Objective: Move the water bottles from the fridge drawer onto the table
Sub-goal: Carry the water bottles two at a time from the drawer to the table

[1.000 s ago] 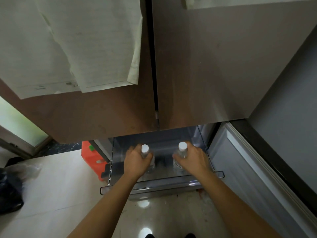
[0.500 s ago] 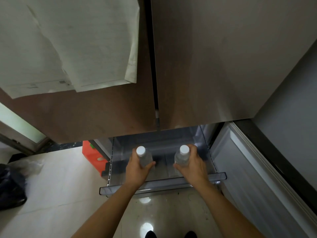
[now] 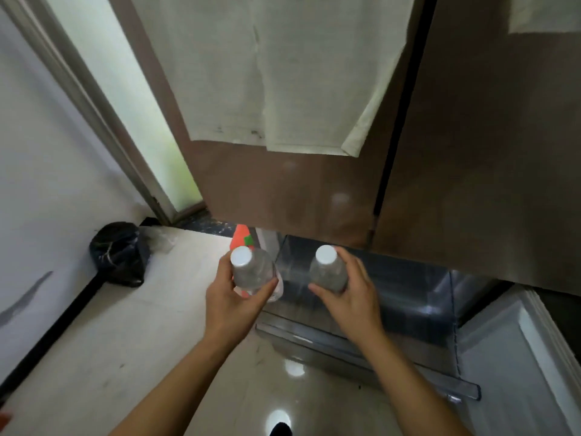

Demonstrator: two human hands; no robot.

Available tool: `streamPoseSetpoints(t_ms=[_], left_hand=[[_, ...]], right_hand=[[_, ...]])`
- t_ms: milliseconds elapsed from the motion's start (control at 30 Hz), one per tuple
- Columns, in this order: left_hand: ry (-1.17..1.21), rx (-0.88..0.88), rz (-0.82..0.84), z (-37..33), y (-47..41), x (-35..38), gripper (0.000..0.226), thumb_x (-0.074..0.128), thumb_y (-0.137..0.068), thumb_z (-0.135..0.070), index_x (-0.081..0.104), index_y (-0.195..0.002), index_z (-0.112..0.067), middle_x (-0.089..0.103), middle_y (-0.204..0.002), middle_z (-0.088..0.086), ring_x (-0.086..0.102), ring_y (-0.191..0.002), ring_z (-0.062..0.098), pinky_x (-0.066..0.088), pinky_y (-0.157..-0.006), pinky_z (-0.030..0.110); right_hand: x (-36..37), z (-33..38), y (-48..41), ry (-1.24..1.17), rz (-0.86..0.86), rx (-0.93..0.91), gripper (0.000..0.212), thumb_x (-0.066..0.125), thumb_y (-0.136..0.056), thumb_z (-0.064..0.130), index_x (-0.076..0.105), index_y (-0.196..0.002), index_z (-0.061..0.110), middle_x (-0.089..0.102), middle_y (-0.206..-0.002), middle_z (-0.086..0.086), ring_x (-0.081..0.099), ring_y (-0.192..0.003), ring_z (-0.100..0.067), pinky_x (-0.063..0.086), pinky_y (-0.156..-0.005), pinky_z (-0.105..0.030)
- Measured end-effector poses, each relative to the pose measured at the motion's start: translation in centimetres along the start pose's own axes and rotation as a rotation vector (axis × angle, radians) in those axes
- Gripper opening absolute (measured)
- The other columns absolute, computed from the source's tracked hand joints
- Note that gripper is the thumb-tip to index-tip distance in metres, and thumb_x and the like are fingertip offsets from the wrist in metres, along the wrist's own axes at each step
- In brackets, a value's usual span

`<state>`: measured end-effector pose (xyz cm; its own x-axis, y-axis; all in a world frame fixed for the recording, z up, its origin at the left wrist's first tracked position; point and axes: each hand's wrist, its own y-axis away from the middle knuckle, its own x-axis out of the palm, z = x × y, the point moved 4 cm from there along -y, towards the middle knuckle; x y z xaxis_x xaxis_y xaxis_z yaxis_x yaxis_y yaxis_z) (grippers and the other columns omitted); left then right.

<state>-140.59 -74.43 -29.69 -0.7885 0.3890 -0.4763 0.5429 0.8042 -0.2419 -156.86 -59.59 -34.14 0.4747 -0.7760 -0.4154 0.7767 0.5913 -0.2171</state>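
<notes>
Left hand (image 3: 231,305) & right hand (image 3: 352,298) are each gripping a water bottle (image 3: 253,272) / second bottle (image 3: 328,272), fingers wrapping the bodies; should be keeping both upright, clearing the fridge drawer (image 3: 405,297) rim.

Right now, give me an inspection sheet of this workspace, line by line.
Surface: pale tiled floor; no table in view.
Job's things: left bottle and right bottle, both white-capped, upright, lifted above the open fridge drawer.
Clutter: black bag by the wall; orange item beside the fridge.
Grippers: left hand grips the left bottle; right hand grips the right bottle.
Cables: nothing seen.
Surroundings: brown fridge doors with cloth hanging over them.
</notes>
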Motion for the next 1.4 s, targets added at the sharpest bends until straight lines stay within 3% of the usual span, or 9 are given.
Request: streamPoseSetpoints(t_ms=[67,167,300,467,600,733,1000,1133,1400], left_hand=[[-0.023,0.017,-0.103,0.1,0.8,-3.5,0.071,0.088,-0.069,-0.032,0.053,-0.13,-0.024,0.063,-0.118,-0.015,0.06,-0.104,0.004,0.05,-0.088,0.017],[-0.066,-0.013,-0.232,1.1,2.0,-9.2,0.064,0.089,-0.069,-0.035,0.056,-0.124,-0.031,0.064,-0.109,-0.025,0.061,-0.098,-0.003,0.049,-0.082,0.016],[-0.062,-0.093,-0.367,3.0,3.6,-17.2,0.063,0.083,-0.063,-0.045,0.059,-0.12,-0.034,0.07,-0.102,-0.017,0.066,-0.09,0.005,0.057,-0.079,0.04],[-0.049,-0.113,-0.472,6.7,6.8,-28.1,0.069,0.077,-0.058,-0.056,0.058,-0.121,-0.034,0.07,-0.101,-0.02,0.067,-0.086,-0.001,0.059,-0.079,0.042],[-0.13,-0.123,-0.527,10.6,10.4,-37.9,0.071,0.075,-0.06,-0.061,0.056,-0.124,-0.036,0.067,-0.102,-0.022,0.066,-0.091,0.002,0.06,-0.08,0.042],[-0.169,-0.178,-0.607,14.6,14.3,-47.2,0.071,0.083,-0.066,-0.051,0.055,-0.129,-0.033,0.068,-0.111,-0.014,0.066,-0.099,0.009,0.059,-0.083,0.041],[-0.231,-0.371,-0.846,21.9,23.1,-61.7,0.074,0.086,-0.067,-0.042,0.055,-0.133,-0.029,0.068,-0.113,-0.012,0.065,-0.1,0.01,0.057,-0.083,0.033],[-0.246,-0.467,-0.95,25.8,27.1,-68.1,0.084,0.083,-0.067,-0.051,0.05,-0.14,-0.028,0.065,-0.124,-0.01,0.063,-0.111,0.014,0.056,-0.092,0.044],[-0.356,-0.561,-1.11,35.0,28.2,-83.0,0.082,0.073,-0.063,-0.068,0.054,-0.134,-0.031,0.067,-0.114,-0.017,0.065,-0.103,0.009,0.058,-0.087,0.042]], right_hand=[[2.0,2.3,-0.5,-0.048,0.032,-0.055,0.084,0.09,-0.07,0.03,0.037,-0.122,0.069,0.04,-0.124,0.041,0.043,-0.116,0.005,0.037,-0.088,-0.011],[5.3,6.2,-0.2,-0.105,0.088,-0.111,0.081,0.09,-0.07,0.033,0.04,-0.128,0.058,0.049,-0.129,0.026,0.048,-0.118,-0.002,0.041,-0.091,-0.016],[9.8,11.7,1.8,-0.097,0.15,-0.202,0.083,0.091,-0.066,0.042,0.039,-0.13,0.056,0.051,-0.127,0.024,0.053,-0.115,-0.008,0.048,-0.094,-0.031],[17.6,18.3,6.3,-0.092,0.244,-0.271,0.083,0.088,-0.062,0.054,0.04,-0.131,0.055,0.056,-0.121,0.022,0.058,-0.11,-0.011,0.052,-0.093,-0.037],[25.6,23.7,10.7,-0.114,0.281,-0.293,0.081,0.092,-0.06,0.046,0.054,-0.131,0.038,0.065,-0.115,0.018,0.063,-0.101,-0.004,0.056,-0.087,-0.031],[34.8,29.1,15.9,-0.147,0.401,-0.324,0.083,0.093,-0.057,0.044,0.054,-0.131,0.042,0.066,-0.11,0.022,0.061,-0.096,0.007,0.048,-0.08,-0.013],[52.3,38.6,25.4,-0.192,0.743,-0.465,0.079,0.091,-0.062,0.045,0.045,-0.126,0.044,0.053,-0.112,0.035,0.054,-0.102,0.011,0.044,-0.074,-0.004],[61.0,43.3,30.0,-0.229,0.883,-0.526,0.078,0.089,-0.062,0.049,0.044,-0.126,0.042,0.052,-0.108,0.033,0.052,-0.1,0.012,0.042,-0.075,-0.006],[80.6,51.3,35.9,-0.272,1.137,-0.589,0.079,0.089,-0.063,0.05,0.043,-0.126,0.048,0.057,-0.107,0.03,0.059,-0.102,0.002,0.049,-0.083,-0.015]])
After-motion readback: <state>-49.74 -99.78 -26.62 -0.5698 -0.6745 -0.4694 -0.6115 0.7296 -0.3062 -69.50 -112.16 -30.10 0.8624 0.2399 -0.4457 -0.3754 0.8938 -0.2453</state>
